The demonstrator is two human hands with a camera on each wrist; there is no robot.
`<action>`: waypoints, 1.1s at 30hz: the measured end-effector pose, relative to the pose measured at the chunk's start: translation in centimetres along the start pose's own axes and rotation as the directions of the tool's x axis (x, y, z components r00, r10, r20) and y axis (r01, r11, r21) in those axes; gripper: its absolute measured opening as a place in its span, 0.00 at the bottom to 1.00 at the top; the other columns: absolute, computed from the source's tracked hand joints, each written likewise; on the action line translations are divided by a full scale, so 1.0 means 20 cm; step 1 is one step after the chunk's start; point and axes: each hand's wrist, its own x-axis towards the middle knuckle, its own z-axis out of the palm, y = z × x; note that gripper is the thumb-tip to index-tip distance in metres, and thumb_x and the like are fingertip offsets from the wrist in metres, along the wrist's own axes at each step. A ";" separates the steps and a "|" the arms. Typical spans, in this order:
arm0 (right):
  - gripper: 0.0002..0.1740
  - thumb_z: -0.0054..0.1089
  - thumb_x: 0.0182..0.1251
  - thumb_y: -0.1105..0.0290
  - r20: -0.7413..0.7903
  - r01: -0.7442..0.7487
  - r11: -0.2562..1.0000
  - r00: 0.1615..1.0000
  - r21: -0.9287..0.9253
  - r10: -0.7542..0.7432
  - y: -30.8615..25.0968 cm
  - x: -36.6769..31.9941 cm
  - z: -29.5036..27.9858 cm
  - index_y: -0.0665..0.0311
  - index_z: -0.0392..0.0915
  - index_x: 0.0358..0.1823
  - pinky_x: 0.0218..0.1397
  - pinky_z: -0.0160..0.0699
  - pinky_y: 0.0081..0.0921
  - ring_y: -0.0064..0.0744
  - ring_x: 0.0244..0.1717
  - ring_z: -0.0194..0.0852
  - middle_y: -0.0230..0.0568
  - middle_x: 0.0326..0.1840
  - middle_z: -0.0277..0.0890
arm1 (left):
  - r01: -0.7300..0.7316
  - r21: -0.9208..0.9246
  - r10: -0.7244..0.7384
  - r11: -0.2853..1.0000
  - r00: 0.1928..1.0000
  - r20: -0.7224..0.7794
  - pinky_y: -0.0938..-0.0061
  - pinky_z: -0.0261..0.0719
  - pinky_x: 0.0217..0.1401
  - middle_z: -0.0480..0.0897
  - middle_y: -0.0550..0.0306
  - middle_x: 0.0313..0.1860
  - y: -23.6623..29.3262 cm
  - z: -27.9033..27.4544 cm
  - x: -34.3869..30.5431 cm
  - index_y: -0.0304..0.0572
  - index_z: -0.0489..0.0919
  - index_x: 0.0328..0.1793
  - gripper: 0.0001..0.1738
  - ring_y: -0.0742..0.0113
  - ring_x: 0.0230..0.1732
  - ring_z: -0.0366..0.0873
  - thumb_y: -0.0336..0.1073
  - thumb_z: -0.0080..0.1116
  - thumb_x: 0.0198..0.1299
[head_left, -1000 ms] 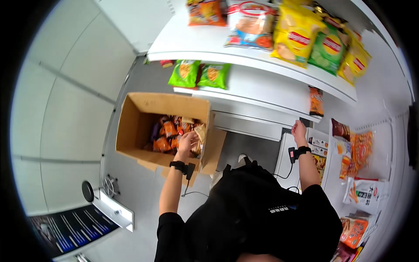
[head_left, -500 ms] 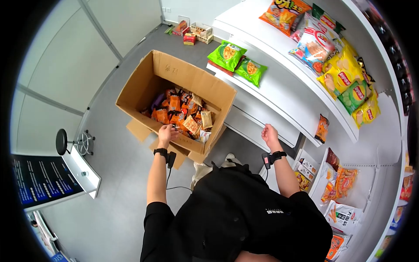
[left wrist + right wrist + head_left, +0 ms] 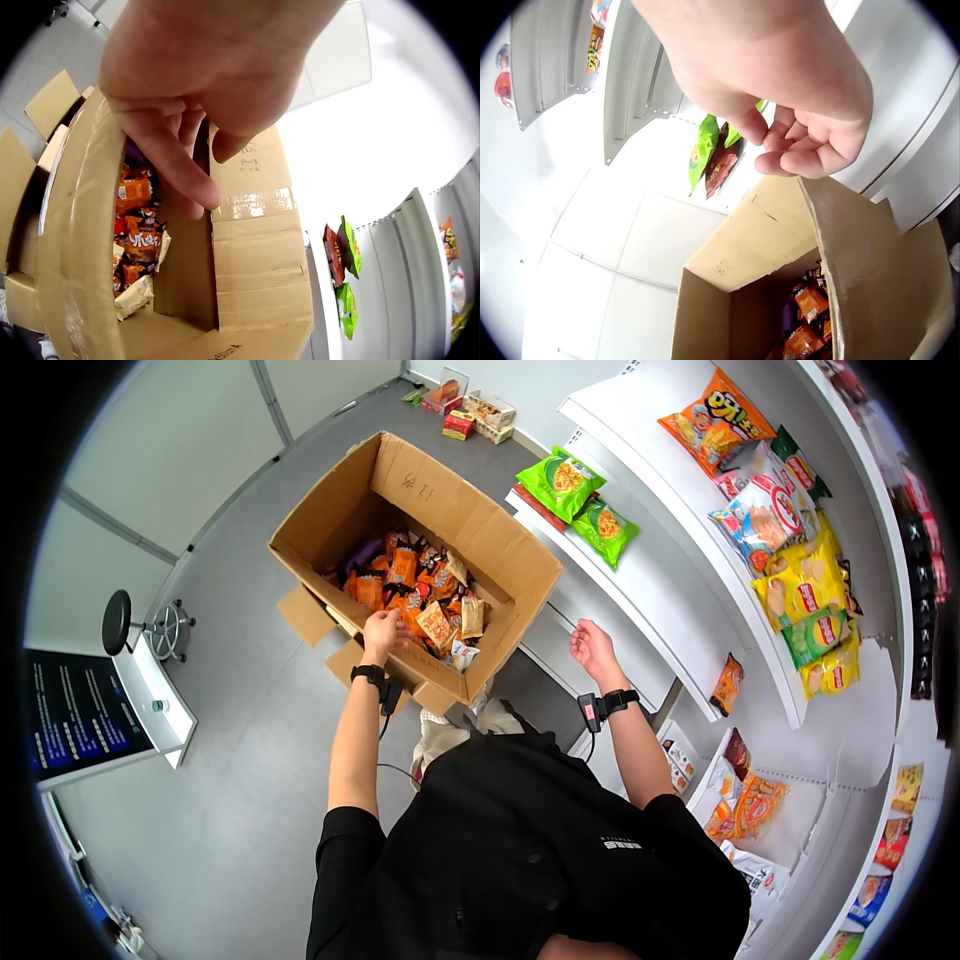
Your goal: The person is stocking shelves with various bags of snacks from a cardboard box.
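An open cardboard box [image 3: 470, 500] holds many small snack packets [image 3: 405, 570], mostly orange, with some cream-coloured ones [image 3: 472, 617] among them. My left hand [image 3: 385, 634] is at the box's near edge, above the packets. In the left wrist view its fingers [image 3: 176, 161] point loosely down over the opening, holding nothing. My right hand [image 3: 594, 648] hangs off the box's right side, between it and the shelves. Seen from the right wrist, its fingers [image 3: 810, 159] are loosely bent and grip nothing.
White shelves [image 3: 690, 620] on the right carry green snack bags [image 3: 562, 482], yellow chip bags [image 3: 803, 593] and one small orange packet [image 3: 728, 685]. Small cartons [image 3: 487, 415] stand on the floor behind the box. A black-seated stool [image 3: 117, 622] is at the left.
My left hand has drawn back from the packets inside the box to its near edge. My right hand has come away from the lower shelf towards the box. The head view has turned.
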 end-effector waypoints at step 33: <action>0.27 0.52 0.65 0.64 -0.054 -0.417 0.455 0.781 -0.787 0.623 0.36 1.49 1.09 0.71 0.62 0.61 0.47 0.84 0.43 0.53 0.50 0.76 0.63 0.56 0.69 | 0.241 -0.278 -0.305 0.930 0.928 -0.216 0.79 0.75 0.16 0.82 0.51 0.31 0.15 0.04 -0.02 0.36 0.74 0.51 0.17 0.69 0.18 0.80 0.42 0.50 0.66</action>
